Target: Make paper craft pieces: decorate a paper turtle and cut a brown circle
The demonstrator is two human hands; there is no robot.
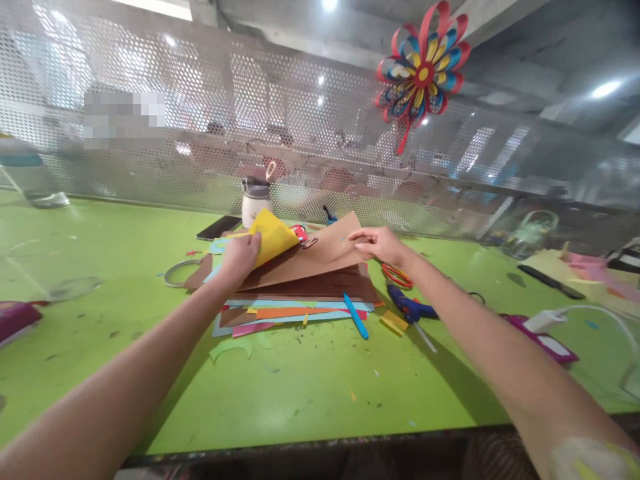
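A stack of coloured paper sheets (300, 308) lies on the green table (310, 393), with a dark brown sheet (325, 285) near its top. My left hand (241, 259) is closed on a yellow sheet (273, 237), folded up at the stack's left side. My right hand (377, 245) pinches the far edge of a tan brown sheet (320, 257) and holds it lifted off the stack. A blue pen-like tool (356, 316) rests on the stack's right corner.
A blue glue gun (413, 308) and an orange ring (397, 275) lie right of the stack. A white bottle (256, 200), a phone (219, 227) and a tape ring (177, 273) are behind and left. A paper flower (424, 67) hangs on the perforated screen. Paper scraps dot the table.
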